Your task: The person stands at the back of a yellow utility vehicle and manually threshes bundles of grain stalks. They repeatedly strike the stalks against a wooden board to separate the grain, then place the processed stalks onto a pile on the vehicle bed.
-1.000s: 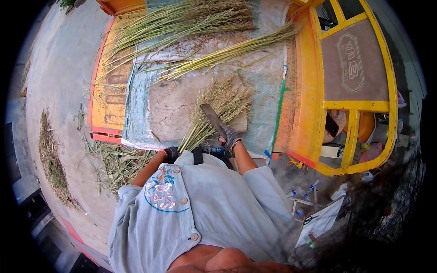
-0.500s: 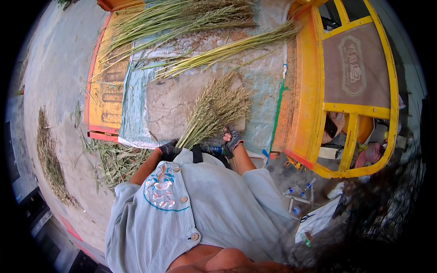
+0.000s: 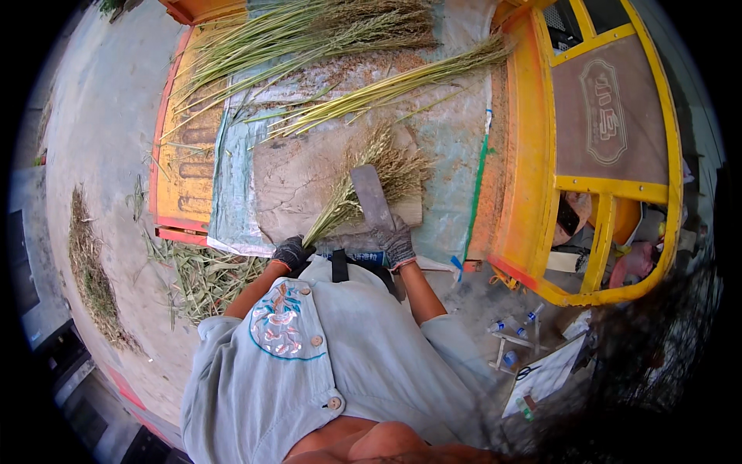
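My left hand (image 3: 293, 253), in a dark grey work glove, is closed round the stems of a bunch of seed-headed stalks (image 3: 342, 203). The bunch fans out away from me over a brown board (image 3: 290, 185), with its seed heads at the far right. My right hand (image 3: 396, 243), gloved too, grips a cleaver-like flat grey blade (image 3: 372, 196). Its broad face is turned up, and it covers part of the bunch. Whether the blade touches the stalks, I cannot tell. The handle is hidden in my fingers.
Blue-white sheeting (image 3: 232, 193) with scattered seeds lies under the board on a yellow vehicle bed. Beyond are a thin bunch of stalks (image 3: 363, 97) and a larger pile (image 3: 270, 46). A yellow frame (image 3: 591, 296) stands right. Cut leaves (image 3: 212, 278) and dry stalks (image 3: 97, 271) lie left.
My right hand has turned the blade from edge-on to broad face up and shifted slightly right. The bunch in my left hand looks narrower, and that hand has moved slightly.
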Available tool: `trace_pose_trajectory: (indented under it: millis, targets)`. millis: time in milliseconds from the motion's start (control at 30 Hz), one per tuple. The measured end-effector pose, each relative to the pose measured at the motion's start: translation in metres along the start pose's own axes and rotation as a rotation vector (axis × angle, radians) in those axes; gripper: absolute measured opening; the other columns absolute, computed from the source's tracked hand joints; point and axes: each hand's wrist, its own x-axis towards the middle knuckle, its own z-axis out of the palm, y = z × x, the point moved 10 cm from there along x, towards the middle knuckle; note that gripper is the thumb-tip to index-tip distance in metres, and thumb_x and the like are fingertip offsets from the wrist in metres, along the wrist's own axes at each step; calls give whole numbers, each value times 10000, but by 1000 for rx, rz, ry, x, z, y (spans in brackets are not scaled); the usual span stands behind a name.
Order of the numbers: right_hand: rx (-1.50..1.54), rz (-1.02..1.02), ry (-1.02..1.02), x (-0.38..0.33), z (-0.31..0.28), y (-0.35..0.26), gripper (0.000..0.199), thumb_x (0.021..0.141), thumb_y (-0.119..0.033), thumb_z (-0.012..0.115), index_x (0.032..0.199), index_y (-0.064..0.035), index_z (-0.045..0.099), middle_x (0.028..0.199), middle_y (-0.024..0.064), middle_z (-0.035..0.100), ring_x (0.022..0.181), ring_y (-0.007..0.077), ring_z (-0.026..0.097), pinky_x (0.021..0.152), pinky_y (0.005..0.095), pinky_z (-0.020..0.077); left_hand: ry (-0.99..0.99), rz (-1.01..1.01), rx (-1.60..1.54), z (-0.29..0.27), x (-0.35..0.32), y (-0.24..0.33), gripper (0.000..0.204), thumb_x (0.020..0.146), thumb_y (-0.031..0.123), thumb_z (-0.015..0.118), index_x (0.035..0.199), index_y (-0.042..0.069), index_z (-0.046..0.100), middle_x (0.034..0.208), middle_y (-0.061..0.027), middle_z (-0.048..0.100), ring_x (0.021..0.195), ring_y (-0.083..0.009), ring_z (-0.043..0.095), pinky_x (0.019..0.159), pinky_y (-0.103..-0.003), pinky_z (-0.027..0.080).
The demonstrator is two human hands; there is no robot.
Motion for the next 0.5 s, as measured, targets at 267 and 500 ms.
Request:
trace_pose_trajectory:
  millis: [267, 500]
  targets:
    - [-1380, -409, -715, -28, 139, 32, 306, 817, -331, 550, 994, -84, 587, 754, 155, 649, 700, 317, 648, 580, 470, 486, 53, -246, 137, -40, 9, 6, 403, 817, 388, 558, 1049, 58, 561, 1020, -208, 616, 986, -348, 587, 838, -448, 466]
    - [-1645, 67, -62, 120, -64, -4, 307, 868, -361, 474, 843, -74, 578, 731, 191, 641, 673, 346, 637, 581, 484, 483, 15, -293, 169, -36, 11, -5, 386, 820, 395, 554, 1015, 63, 567, 993, -199, 627, 956, -345, 601, 809, -453, 476]
